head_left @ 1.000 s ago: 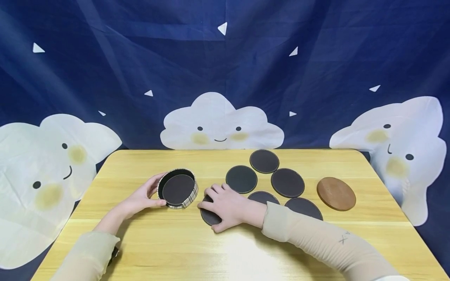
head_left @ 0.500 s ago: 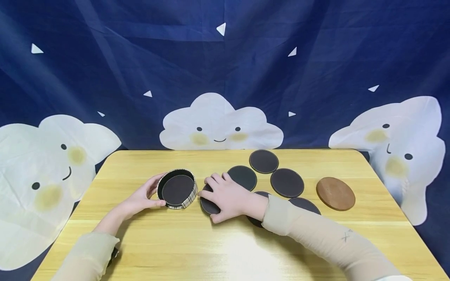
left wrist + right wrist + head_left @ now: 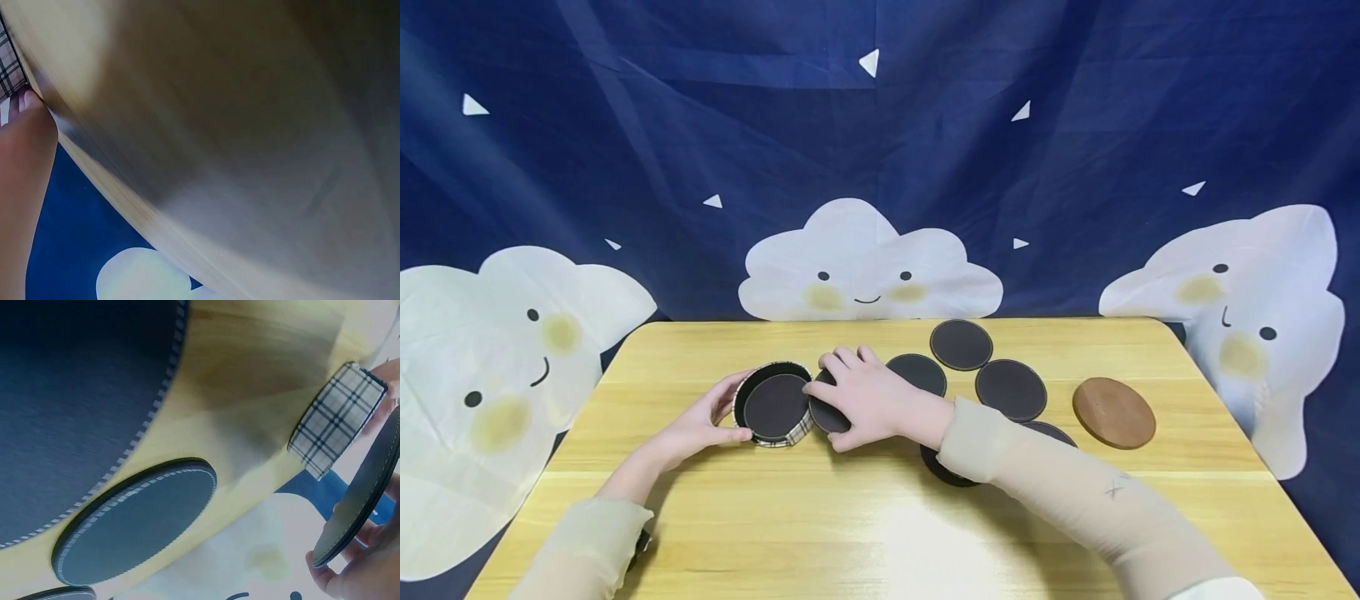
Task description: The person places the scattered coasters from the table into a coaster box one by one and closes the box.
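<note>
In the head view my left hand (image 3: 718, 417) grips the left side of a round plaid coaster holder (image 3: 797, 432), its thumb at the near edge. A dark round surface lies inside the holder; whether it is a coaster or the base I cannot tell. My right hand (image 3: 883, 398) holds a round black coaster (image 3: 826, 415) by its edge, right beside the holder's right rim. The right wrist view shows this stitched coaster (image 3: 359, 500) tilted and raised off the table, fingers around its edge. Only part of the left hand (image 3: 28, 112) appears in the left wrist view.
Several black coasters lie flat on the wooden table (image 3: 760, 525), such as a far one (image 3: 962, 344) and a middle one (image 3: 1011, 390). Another coaster (image 3: 951, 467) is partly under my right forearm. A brown disc (image 3: 1114, 412) lies to the right. A blue cloud-patterned curtain (image 3: 880, 125) hangs behind.
My right hand has lifted the black coaster and carried it left and away from me, up to the holder's right rim. The left hand and holder stay nearly still.
</note>
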### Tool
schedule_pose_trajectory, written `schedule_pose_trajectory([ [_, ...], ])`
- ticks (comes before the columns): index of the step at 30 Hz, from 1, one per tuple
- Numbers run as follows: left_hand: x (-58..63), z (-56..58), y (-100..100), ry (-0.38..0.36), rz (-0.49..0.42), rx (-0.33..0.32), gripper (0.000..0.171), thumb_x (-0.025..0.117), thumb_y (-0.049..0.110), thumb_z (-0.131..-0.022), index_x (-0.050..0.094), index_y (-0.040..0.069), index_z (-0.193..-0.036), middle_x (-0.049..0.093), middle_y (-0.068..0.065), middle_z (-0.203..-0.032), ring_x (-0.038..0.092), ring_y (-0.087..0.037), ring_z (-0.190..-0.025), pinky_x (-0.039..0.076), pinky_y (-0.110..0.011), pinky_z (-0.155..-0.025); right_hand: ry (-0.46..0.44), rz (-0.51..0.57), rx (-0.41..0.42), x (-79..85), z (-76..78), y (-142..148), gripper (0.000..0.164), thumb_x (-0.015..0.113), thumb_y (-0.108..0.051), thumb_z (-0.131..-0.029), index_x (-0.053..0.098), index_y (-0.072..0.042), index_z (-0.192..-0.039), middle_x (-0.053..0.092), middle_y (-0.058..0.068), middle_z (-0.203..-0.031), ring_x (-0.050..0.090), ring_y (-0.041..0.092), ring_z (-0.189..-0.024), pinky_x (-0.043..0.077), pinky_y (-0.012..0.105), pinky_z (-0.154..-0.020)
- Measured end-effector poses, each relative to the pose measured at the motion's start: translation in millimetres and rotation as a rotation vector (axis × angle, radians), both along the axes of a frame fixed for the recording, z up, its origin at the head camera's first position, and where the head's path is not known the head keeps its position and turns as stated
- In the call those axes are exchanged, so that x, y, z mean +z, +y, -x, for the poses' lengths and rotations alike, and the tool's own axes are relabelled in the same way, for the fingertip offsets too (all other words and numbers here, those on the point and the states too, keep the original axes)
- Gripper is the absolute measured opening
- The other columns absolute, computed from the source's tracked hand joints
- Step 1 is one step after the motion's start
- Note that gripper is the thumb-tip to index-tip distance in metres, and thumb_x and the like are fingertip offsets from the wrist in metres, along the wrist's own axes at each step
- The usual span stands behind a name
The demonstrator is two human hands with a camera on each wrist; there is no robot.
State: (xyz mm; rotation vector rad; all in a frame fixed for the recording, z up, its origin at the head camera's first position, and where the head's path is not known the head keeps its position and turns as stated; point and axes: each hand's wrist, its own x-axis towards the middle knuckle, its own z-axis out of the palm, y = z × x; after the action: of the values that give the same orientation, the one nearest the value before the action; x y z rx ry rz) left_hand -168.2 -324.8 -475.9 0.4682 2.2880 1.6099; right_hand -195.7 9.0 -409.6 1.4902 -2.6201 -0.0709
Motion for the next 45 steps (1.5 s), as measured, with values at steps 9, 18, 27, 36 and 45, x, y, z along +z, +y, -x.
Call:
schedule_pose_trajectory([
  [9, -1.0, -0.5, -1.1, -0.016, -0.012, 0.004, 0.096, 0.083, 0.004, -0.089, 0.024, 0.001, -0.166, 0.033, -0.035, -0.163, 0.042, 0.019, -0.132, 0.029, 0.004, -0.108, 0.005, 0.010, -0.016, 3.9, 10.4, -19.0, 0.076, 0.070, -0.063, -0.082, 0.055, -0.031, -0.149, 0.052, 0.003, -0.138, 0.045, 0.023, -0.126, 0.042, 0.040, -0.097],
  [18, -1.7, -0.3, -1.9, -0.050, -0.031, -0.002, 0.096, 0.082, 0.004, -0.090, 0.023, 0.002, -0.166, 0.031, -0.033, -0.165, 0.046, 0.016, -0.131, 0.032, 0.002, -0.108, -0.020, 0.045, -0.033, 7.5, 19.9, -39.5, 0.077, 0.070, -0.065, -0.084, 0.053, -0.031, -0.151, 0.050, 0.004, -0.143, 0.043, 0.024, -0.131, 0.041, 0.042, -0.102],
  [27, 0.2, -0.4, -1.6, -0.066, -0.023, 0.000, 0.096, 0.082, 0.006, -0.091, 0.023, 0.005, -0.167, 0.031, -0.031, -0.166, 0.046, 0.016, -0.132, 0.032, 0.001, -0.108, -0.013, 0.034, -0.038, 4.4, 24.2, -63.1, 0.076, 0.069, -0.069, -0.086, 0.053, -0.033, -0.151, 0.049, 0.003, -0.145, 0.043, 0.023, -0.132, 0.041, 0.042, -0.104],
  [36, 1.8, -1.2, -1.2, -0.062, -0.018, 0.001, 0.095, 0.082, 0.006, -0.092, 0.024, 0.006, -0.167, 0.030, -0.028, -0.166, 0.045, 0.019, -0.129, 0.033, 0.000, -0.108, -0.029, 0.022, -0.045, -1.7, 23.2, -77.1, 0.076, 0.068, -0.069, -0.088, 0.053, -0.032, -0.152, 0.050, 0.003, -0.146, 0.042, 0.024, -0.135, 0.041, 0.041, -0.106],
  [45, 2.0, -1.6, -1.0, -0.066, 0.001, -0.001, 0.095, 0.081, 0.007, -0.093, 0.022, 0.005, -0.167, 0.032, -0.030, -0.165, 0.047, 0.020, -0.127, 0.034, 0.001, -0.107, -0.046, 0.024, -0.055, -14.3, 21.7, -88.6, 0.076, 0.068, -0.071, -0.087, 0.052, -0.033, -0.151, 0.050, 0.001, -0.142, 0.044, 0.022, -0.130, 0.042, 0.041, -0.103],
])
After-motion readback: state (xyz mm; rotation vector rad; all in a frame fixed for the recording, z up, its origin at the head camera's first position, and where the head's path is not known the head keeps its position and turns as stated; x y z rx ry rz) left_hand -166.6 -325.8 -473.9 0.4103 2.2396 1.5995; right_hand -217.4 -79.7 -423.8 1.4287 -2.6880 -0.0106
